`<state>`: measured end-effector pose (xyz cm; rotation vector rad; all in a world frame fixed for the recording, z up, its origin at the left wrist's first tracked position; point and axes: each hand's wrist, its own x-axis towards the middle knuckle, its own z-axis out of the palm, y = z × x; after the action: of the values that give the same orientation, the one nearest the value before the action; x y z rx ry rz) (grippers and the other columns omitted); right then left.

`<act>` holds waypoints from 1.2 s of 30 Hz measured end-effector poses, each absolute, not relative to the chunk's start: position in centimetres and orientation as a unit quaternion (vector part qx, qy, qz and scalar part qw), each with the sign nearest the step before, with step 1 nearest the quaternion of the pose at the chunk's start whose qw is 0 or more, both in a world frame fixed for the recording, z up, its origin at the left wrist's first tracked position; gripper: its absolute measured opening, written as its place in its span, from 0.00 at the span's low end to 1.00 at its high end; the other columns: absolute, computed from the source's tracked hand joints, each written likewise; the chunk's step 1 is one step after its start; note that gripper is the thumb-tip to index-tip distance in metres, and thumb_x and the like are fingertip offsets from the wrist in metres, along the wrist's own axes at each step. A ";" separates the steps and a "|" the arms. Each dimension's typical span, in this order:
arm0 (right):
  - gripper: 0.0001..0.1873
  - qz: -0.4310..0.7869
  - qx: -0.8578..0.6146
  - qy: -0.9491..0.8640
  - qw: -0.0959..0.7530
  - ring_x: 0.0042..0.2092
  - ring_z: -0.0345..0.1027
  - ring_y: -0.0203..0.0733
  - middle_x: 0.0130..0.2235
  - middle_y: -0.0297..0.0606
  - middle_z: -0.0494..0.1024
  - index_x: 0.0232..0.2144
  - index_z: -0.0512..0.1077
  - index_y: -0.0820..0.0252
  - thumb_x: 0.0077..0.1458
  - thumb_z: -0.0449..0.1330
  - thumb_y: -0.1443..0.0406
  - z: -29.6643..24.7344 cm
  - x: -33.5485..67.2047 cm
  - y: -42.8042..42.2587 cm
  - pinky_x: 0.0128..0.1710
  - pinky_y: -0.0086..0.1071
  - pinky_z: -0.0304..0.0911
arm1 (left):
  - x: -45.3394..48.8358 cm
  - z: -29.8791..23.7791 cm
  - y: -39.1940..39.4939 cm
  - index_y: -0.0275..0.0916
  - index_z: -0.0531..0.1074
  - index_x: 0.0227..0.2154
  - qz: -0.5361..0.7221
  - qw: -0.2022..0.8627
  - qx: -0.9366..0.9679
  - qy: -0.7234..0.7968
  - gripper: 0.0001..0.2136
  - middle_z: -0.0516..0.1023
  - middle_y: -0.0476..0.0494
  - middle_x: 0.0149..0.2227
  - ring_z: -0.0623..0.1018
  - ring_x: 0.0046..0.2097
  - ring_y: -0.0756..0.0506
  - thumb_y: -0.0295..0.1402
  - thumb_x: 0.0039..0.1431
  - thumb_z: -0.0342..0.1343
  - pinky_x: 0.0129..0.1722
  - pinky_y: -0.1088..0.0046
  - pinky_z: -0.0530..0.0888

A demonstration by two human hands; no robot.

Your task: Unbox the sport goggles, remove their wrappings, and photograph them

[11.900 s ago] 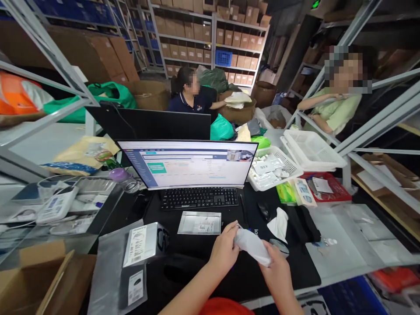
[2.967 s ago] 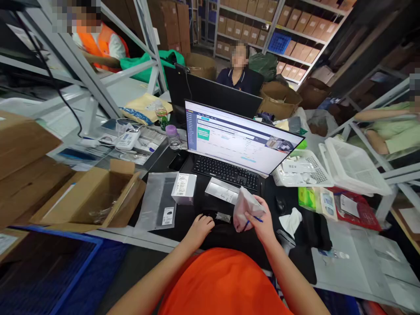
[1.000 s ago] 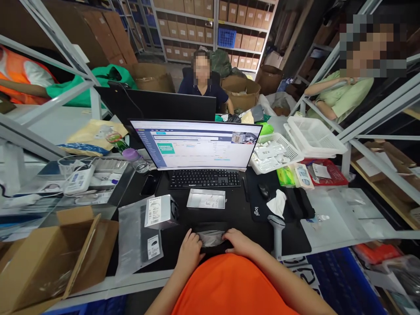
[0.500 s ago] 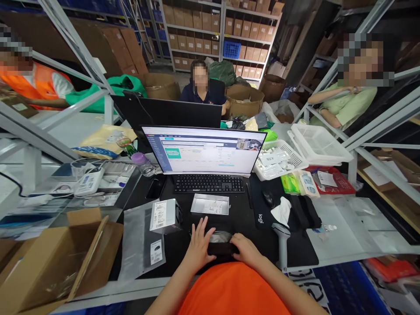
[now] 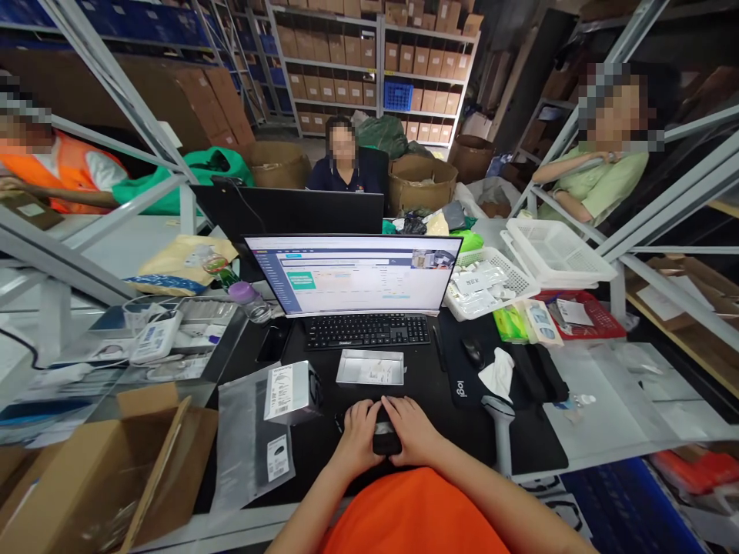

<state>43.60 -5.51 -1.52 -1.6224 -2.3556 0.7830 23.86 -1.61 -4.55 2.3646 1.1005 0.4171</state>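
My left hand (image 5: 360, 440) and my right hand (image 5: 412, 431) are side by side at the front of the black desk mat, with fingers curled over a black case-like item (image 5: 386, 443). A greyish shiny patch shows on its top between my hands. Most of the item is hidden, so its exact kind is unclear. Just beyond my fingers lies a shallow silver-grey box tray (image 5: 370, 368) with a printed label inside. A labelled white and black box (image 5: 292, 392) stands to the left, on a clear plastic bag (image 5: 254, 446).
Beyond are a keyboard (image 5: 367, 331) and a monitor (image 5: 352, 275). On the right lie a mouse (image 5: 473, 352), a barcode scanner (image 5: 499, 431) and white baskets (image 5: 560, 250). An open cardboard box (image 5: 104, 469) stands left. Three other people are around the desks.
My left hand has gone from spread fingers to curled over the black item. My right hand has shifted left and farther over it, so the hands are closer together. The view tilts slightly.
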 end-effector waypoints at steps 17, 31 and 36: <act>0.38 0.316 -0.551 -0.764 0.111 0.56 0.63 0.54 0.56 0.45 0.72 0.56 0.68 0.59 0.40 0.68 0.65 0.6 46.7 -7.6 0.59 0.43 0.55 | 19.9 -7.2 -4.1 0.41 0.70 0.51 0.055 0.341 0.773 0.532 0.22 0.78 0.49 0.34 0.80 0.35 0.46 0.22 0.51 0.57 0.37 0.72 0.74; 0.52 0.245 -0.549 -0.797 0.063 0.60 0.60 0.59 0.59 0.54 0.69 0.62 0.61 0.66 0.37 0.73 0.54 -0.9 44.8 -6.7 0.67 0.51 0.41 | 22.3 -6.5 -3.6 0.38 0.65 0.53 -0.043 0.281 0.788 0.546 0.21 0.70 0.37 0.53 0.76 0.52 0.43 0.20 0.56 0.50 0.50 0.68 0.71; 0.44 0.255 -0.545 -0.797 0.045 0.54 0.67 0.59 0.56 0.51 0.74 0.60 0.64 0.60 0.42 0.71 0.55 -1.0 43.1 -5.8 0.57 0.48 0.58 | 22.9 -6.1 -3.5 0.39 0.71 0.45 -0.049 0.301 0.769 0.562 0.15 0.72 0.38 0.50 0.74 0.53 0.42 0.20 0.60 0.46 0.53 0.66 0.69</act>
<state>43.12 -5.83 -0.97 -1.6660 -2.4362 0.7784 22.85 -3.52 -6.08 2.0399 1.4917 -0.1299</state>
